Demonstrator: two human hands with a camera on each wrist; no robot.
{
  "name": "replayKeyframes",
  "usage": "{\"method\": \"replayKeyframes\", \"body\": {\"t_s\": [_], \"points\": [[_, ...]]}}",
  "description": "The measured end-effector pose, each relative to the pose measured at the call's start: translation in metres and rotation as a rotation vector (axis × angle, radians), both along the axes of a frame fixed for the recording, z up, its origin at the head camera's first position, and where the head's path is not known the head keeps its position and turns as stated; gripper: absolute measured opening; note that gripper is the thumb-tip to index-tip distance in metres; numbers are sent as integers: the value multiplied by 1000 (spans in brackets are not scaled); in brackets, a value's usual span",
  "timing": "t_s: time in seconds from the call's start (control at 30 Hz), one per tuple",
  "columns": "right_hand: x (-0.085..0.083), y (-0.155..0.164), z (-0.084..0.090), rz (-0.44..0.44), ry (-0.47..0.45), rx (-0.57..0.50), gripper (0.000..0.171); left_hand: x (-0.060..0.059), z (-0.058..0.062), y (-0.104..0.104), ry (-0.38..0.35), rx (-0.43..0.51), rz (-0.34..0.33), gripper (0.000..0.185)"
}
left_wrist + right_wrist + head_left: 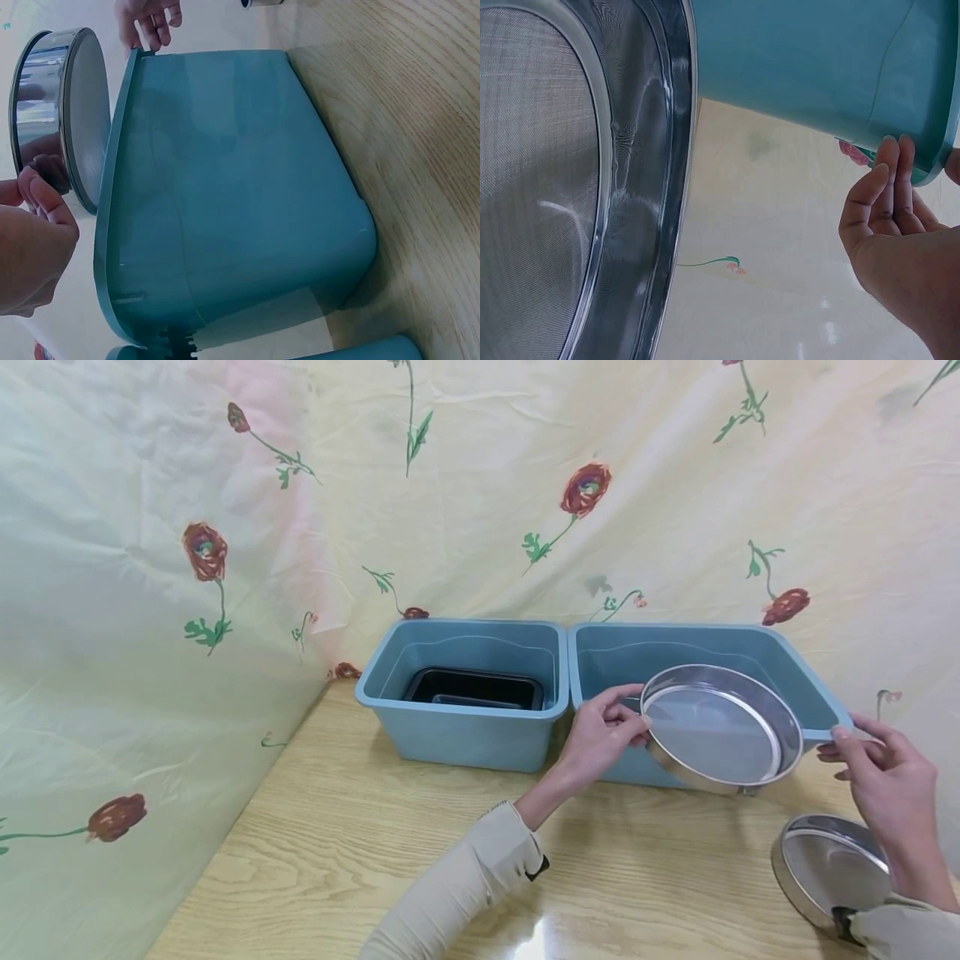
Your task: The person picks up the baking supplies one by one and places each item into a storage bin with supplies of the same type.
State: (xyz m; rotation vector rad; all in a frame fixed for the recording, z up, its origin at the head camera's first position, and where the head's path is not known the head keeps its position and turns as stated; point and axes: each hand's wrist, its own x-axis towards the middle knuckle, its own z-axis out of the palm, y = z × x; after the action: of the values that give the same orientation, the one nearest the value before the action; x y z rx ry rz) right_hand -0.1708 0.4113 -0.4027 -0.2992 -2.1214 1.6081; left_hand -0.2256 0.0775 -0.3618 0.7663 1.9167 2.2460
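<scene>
My left hand [600,735] pinches the near-left edge of a round metal sieve [712,731]. The sieve is tilted over the front rim of the right-hand blue bin [675,639]. In the left wrist view, the sieve's shiny ring [41,94] stands beside the bin's rim. My right hand [888,777] holds that bin's front right corner, thumb on the rim and fingers below it. A second round sieve [832,868] lies on the table under my right forearm, and its mesh [536,172] looms large in the right wrist view.
Left of the right-hand bin, nearly rim to rim, stands another blue bin [465,735] with a black rectangular pan [487,685] inside. Both rest on a wood-grain table [315,852]. A flowered cloth [465,510] hangs behind and along the left side.
</scene>
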Motion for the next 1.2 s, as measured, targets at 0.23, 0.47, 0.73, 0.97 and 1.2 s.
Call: {"method": "replayKeyframes", "body": {"t_s": [0.23,0.47,0.73,0.97,1.2], "points": [[0,0,-1,5,32,-6,26,-4,1,3,-15,10,20,41],[0,0,-2,1,32,6,26,-7,1,6,-25,33,30,42],[0,-1,-2,-8,13,37,32,-11,2,6,-38,39,53,42],[-1,-1,-3,-21,1,52,35,-13,4,7,-49,41,91,42],[0,-1,-3,-10,25,38,31,-14,3,6,-49,34,119,42]]}}
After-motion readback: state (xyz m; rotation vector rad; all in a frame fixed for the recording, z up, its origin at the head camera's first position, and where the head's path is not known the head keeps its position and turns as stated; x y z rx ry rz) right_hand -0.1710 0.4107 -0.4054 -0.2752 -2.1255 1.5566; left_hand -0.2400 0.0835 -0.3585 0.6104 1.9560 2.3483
